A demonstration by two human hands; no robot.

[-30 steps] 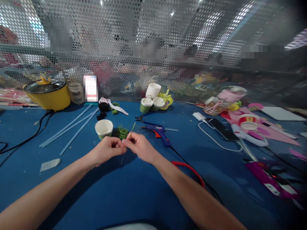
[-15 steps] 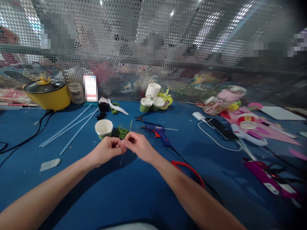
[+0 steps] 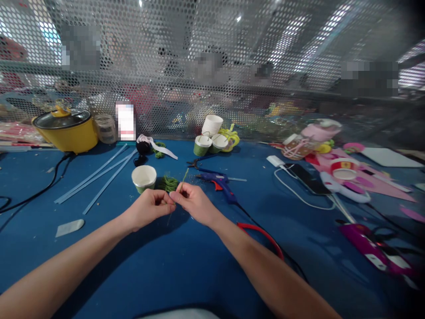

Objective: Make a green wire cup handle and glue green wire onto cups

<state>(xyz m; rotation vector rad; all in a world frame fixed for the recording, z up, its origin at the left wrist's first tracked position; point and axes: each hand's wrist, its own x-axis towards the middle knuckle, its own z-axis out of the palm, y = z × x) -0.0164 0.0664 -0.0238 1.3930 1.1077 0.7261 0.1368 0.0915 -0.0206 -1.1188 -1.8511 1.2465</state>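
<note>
In the head view my left hand (image 3: 153, 207) and my right hand (image 3: 193, 201) meet fingertip to fingertip above the blue table. Both are closed in a pinch on a thin green strand (image 3: 186, 174), whose upper end sticks up past my right fingers. A thinner, paler end hangs below, faint and blurred. Whether the strand is yarn alone or yarn around a wire, I cannot tell. Just behind my hands lies a bundle of green yarn (image 3: 168, 183). A paper cup with a green outside (image 3: 144, 178) stands behind my left hand.
A blue glue gun (image 3: 217, 182) and pliers (image 3: 195, 165) lie right of the yarn. Glue sticks (image 3: 99, 175) lie left. Farther back are small cups (image 3: 202, 145), a yellow pot (image 3: 68, 133) and a perforated metal screen (image 3: 186, 102). A phone (image 3: 308, 178) and power strip (image 3: 372, 248) lie right.
The strand's upper end leans farther right than before, and its lower end shows less. Both hands have shifted only slightly and still pinch it.
</note>
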